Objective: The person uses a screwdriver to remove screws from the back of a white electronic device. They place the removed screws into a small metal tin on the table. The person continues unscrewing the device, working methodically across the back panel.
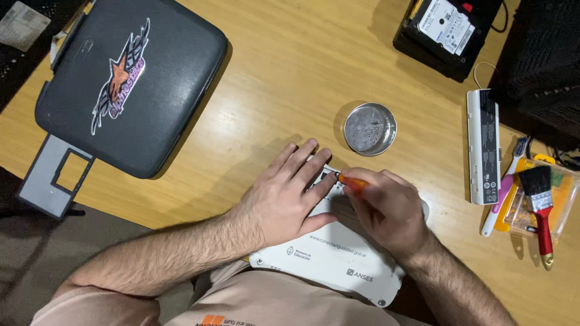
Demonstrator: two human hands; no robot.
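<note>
A white laptop shell [338,259] lies bottom-up at the near edge of the wooden table [284,72], partly over my lap. My left hand [284,196] rests flat on its upper left part, fingers spread. My right hand [386,208] grips a small screwdriver with an orange handle [353,182], whose tip touches the shell's top edge between my hands. A round metal dish [370,128] with small bits in it sits just beyond the hands.
A dark grey laptop with a sticker [130,84] lies far left, a grey bracket [54,176] beside it. A hard drive [448,24] sits on a black box at the back. A white battery bar [483,145], toothbrush [502,190], red-handled paintbrush [539,202] and yellow tray [562,193] lie right.
</note>
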